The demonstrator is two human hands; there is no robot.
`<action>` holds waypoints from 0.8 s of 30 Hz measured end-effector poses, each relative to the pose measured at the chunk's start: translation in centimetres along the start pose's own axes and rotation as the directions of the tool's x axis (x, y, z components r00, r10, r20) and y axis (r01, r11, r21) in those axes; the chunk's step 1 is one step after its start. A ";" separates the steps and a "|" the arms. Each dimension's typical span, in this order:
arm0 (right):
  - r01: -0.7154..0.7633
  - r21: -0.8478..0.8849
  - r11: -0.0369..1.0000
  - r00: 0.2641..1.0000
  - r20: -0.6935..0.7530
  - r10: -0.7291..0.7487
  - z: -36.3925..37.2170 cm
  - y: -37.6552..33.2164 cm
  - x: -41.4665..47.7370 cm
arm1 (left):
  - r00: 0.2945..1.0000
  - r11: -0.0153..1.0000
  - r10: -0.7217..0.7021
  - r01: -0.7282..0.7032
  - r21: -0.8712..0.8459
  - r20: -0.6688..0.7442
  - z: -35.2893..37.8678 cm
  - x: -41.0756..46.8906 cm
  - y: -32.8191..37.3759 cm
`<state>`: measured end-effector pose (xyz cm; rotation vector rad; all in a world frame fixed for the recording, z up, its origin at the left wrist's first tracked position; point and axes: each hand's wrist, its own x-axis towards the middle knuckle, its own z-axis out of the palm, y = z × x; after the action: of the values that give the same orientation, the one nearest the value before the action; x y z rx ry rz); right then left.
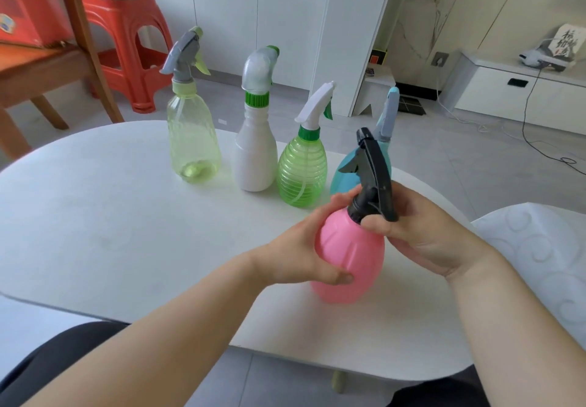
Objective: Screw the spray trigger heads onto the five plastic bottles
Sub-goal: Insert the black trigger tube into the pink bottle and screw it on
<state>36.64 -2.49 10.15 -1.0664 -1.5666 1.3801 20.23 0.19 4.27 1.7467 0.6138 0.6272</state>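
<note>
My left hand (304,248) grips the round pink bottle (352,260) from its left side, holding it tilted above the white table (111,216). My right hand (421,235) is closed around the black trigger head (372,178) at the bottle's neck. Behind stand a pale yellow-green bottle (193,143) with a grey head, a white bottle (255,156) with a silver head, a ribbed green bottle (302,172) with a white head, and a blue bottle (344,172) with a light blue head, partly hidden by the black trigger.
A wooden chair (57,67) with a red box and an orange plastic stool (126,41) stand at the back left. White cabinets and a low bench with cables lie to the right. A patterned white cushion (539,248) sits beside the table's right edge.
</note>
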 end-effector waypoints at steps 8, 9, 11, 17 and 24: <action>0.046 -0.261 0.964 0.854 -0.490 -0.173 2.3 1.3 1.1 | 0.861 0.979 -0.067 0.154 0.133 -0.504 3.2 0.5 -0.5; 0.055 -0.298 0.953 0.820 -0.531 -0.213 2.6 1.5 1.1 | 0.855 0.979 -0.050 0.144 0.145 -0.516 3.5 0.5 -0.5; 0.065 -0.281 0.957 0.820 -0.532 -0.212 2.4 1.6 1.1 | 0.902 0.984 -0.043 0.113 0.140 -0.430 3.1 0.5 -0.5; 0.052 0.061 0.997 0.994 -0.102 -0.046 -0.3 0.6 0.6 | 0.984 0.982 -0.132 0.146 0.119 -0.121 -0.2 0.4 -0.6; 0.068 -0.109 0.992 0.900 -0.422 -0.108 1.3 1.4 1.4 | 0.880 0.968 -0.097 0.192 0.161 -0.466 2.5 0.6 -0.9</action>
<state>35.13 -1.56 8.67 -1.2399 -1.3403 0.9379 22.33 -0.91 2.86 1.7257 1.1616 0.9043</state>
